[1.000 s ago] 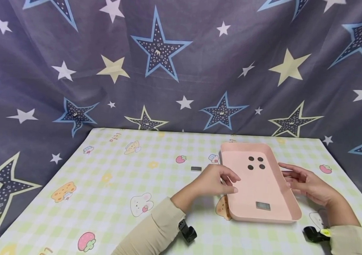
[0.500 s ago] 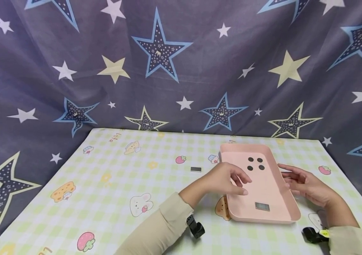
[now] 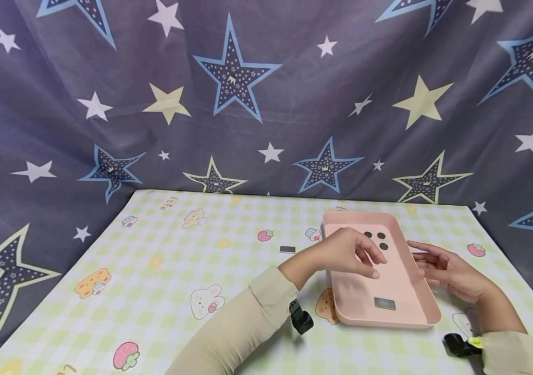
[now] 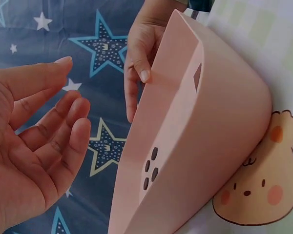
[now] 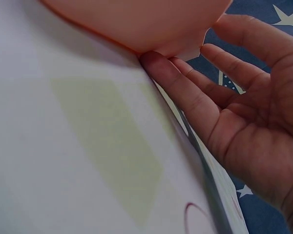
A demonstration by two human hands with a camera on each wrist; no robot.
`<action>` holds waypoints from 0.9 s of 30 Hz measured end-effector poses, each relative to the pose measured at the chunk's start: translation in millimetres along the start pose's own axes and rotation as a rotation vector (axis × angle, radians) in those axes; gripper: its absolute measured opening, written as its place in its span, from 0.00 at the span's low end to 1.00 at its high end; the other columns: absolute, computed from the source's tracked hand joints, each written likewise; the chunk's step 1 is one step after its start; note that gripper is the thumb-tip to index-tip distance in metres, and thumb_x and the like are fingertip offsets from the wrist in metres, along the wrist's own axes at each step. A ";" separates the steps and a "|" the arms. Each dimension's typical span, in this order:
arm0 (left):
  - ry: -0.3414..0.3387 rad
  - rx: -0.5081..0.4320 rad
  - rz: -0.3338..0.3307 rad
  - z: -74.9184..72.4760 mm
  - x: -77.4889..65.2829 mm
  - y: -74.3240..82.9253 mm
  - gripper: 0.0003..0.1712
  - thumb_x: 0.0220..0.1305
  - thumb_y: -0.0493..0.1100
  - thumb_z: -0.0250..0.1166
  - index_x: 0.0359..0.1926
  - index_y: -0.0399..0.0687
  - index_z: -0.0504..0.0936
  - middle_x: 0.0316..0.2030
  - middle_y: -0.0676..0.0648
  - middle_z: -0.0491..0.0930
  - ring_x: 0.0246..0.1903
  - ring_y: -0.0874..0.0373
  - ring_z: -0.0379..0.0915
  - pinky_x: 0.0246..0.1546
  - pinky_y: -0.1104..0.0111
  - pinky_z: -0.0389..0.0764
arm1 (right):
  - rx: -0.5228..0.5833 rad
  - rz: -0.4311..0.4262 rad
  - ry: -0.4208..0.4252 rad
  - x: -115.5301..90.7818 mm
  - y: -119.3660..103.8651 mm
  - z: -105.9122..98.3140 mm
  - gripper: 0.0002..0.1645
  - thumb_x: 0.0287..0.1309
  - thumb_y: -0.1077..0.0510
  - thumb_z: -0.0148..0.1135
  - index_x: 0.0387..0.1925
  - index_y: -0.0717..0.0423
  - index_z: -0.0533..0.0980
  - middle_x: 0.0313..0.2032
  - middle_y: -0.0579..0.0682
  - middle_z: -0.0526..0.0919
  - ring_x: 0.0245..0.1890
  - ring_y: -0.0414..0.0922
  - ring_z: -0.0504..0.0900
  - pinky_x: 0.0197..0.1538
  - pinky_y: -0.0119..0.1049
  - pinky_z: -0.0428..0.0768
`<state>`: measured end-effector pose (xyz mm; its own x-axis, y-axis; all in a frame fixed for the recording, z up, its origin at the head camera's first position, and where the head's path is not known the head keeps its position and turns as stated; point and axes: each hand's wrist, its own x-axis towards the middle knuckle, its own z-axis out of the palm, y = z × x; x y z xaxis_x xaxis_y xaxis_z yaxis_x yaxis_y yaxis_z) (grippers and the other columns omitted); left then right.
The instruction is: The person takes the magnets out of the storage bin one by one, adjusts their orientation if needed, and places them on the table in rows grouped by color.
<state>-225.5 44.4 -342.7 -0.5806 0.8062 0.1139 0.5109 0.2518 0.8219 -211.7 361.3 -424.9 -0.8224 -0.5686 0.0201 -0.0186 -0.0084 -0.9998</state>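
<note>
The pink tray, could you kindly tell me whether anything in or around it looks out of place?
Possibly: a small dark rectangle lies alone on the tablecloth, outside the tray, whereas a similar rectangle and four dark discs show inside. Nothing looks spilled or damaged.

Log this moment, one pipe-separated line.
left hand: above pink tray, empty | right hand: touching tray side | in tray: four black discs, grey rectangle | on cloth: dark rectangle

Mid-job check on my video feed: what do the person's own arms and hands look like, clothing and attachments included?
The left hand and right hand are ungloved. Plain beige fabric long sleeves cover both forearms. A small black device sits at each wrist; the right black device has a bright yellow label beside it.
</note>
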 end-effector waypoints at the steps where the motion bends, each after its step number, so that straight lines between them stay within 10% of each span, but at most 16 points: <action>1: -0.008 0.000 0.004 0.5 2.2 0.3 0.14 0.53 0.34 0.74 0.43 0.40 0.87 0.38 0.53 0.86 0.32 0.73 0.79 0.38 0.80 0.78 | 0.002 -0.001 0.000 0.0 0.0 0.0 0.36 0.69 0.73 0.45 0.71 0.41 0.63 0.57 0.45 0.77 0.54 0.43 0.79 0.49 0.43 0.82; 27: -0.278 0.134 0.030 18.7 54.3 -8.0 0.13 0.55 0.34 0.73 0.44 0.39 0.87 0.39 0.50 0.87 0.35 0.72 0.78 0.40 0.83 0.76 | -0.015 -0.003 0.021 -0.9 -1.5 1.3 0.36 0.68 0.73 0.47 0.71 0.41 0.63 0.57 0.47 0.76 0.53 0.44 0.79 0.49 0.43 0.82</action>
<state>-249.2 96.1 -353.6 -0.3779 0.9252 -0.0354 0.6147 0.2793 0.7377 -210.2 360.8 -423.5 -0.8338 -0.5515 0.0229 -0.0292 0.0027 -0.9996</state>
